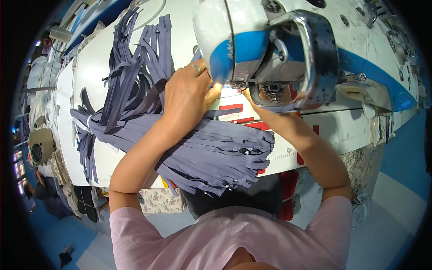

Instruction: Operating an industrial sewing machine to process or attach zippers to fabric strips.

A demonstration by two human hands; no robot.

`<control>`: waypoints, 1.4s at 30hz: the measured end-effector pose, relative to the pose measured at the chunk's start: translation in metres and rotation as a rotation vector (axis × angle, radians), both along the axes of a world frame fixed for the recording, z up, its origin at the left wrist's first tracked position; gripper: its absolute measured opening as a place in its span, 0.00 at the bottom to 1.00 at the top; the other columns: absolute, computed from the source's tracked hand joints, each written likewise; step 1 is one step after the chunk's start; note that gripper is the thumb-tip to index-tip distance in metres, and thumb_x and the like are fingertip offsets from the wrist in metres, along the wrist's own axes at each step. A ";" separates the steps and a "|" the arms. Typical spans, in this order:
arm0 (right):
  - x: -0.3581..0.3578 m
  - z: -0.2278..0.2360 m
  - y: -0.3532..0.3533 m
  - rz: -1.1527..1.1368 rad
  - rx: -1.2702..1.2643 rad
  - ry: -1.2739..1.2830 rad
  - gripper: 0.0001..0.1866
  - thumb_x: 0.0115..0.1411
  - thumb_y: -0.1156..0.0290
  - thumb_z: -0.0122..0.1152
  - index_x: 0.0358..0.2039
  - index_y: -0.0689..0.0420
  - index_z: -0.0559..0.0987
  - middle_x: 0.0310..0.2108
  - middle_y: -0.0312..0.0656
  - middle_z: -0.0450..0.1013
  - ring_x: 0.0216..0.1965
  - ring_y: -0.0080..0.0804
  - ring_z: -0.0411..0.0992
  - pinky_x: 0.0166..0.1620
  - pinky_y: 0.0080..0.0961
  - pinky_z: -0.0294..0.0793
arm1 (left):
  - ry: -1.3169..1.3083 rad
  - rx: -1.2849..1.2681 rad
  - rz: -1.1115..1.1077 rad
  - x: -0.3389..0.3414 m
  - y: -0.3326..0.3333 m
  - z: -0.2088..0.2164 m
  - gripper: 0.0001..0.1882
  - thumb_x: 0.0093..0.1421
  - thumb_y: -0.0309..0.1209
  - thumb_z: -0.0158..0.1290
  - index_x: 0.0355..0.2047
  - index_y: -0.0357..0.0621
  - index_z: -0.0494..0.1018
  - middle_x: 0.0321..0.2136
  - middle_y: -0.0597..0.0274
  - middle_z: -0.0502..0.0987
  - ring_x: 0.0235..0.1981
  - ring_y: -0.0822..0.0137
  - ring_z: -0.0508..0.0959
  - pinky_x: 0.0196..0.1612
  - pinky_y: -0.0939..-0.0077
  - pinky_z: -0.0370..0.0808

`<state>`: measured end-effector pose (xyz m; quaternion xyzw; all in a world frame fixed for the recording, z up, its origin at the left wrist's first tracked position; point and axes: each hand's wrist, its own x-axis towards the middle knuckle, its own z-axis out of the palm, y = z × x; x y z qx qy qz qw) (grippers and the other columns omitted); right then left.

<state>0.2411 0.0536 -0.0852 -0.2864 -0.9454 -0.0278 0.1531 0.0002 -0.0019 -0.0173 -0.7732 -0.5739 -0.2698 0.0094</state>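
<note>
Stitching seemed the step in hand: fingers of the left hand (185, 96) and right hand (263, 112) sat under the sewing machine (245, 47), whether apart or clamped could not be told. Purple-grey zippers (211, 141) lay bundled just bodyward of those fingers. Next move likely called for steady feeding.

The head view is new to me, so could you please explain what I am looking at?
This picture comes from a wide camera on a person's head, looking down, so straight edges bend near the rim. The white and blue thing is a sewing machine. The left hand is beside its needle area; the right hand is mostly hidden behind the machine. On the white table lie bundles of grey zippers, some under the left forearm, and pieces of red tape. Whether either hand grips anything cannot be told.
</note>
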 end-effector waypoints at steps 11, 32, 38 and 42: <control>-0.002 0.025 -0.005 -0.016 -0.074 -0.113 0.26 0.70 0.59 0.57 0.67 0.49 0.69 0.60 0.43 0.71 0.62 0.43 0.68 0.59 0.50 0.72 | -0.067 -0.029 0.016 0.003 0.000 0.009 0.09 0.54 0.30 0.63 0.34 0.41 0.79 0.35 0.59 0.77 0.33 0.52 0.78 0.38 0.59 0.74; 0.005 0.017 -0.005 0.077 0.237 -0.093 0.24 0.62 0.69 0.58 0.60 0.52 0.71 0.60 0.44 0.70 0.61 0.45 0.66 0.59 0.50 0.70 | 0.046 0.000 -0.006 -0.001 0.003 0.000 0.08 0.54 0.28 0.62 0.34 0.39 0.78 0.34 0.57 0.77 0.33 0.53 0.78 0.37 0.60 0.72; 0.015 0.014 -0.008 0.059 0.227 -0.331 0.28 0.71 0.61 0.51 0.70 0.50 0.63 0.66 0.43 0.66 0.68 0.43 0.63 0.64 0.51 0.71 | 0.002 -0.053 0.001 -0.002 0.000 -0.003 0.09 0.55 0.29 0.63 0.33 0.39 0.77 0.34 0.57 0.76 0.33 0.53 0.77 0.38 0.61 0.72; 0.009 0.000 -0.006 0.010 0.155 -0.218 0.28 0.72 0.60 0.50 0.69 0.51 0.63 0.64 0.44 0.67 0.66 0.41 0.65 0.64 0.49 0.70 | -0.014 -0.018 -0.021 -0.002 0.001 -0.006 0.09 0.54 0.29 0.62 0.34 0.39 0.77 0.34 0.58 0.76 0.33 0.53 0.77 0.38 0.61 0.71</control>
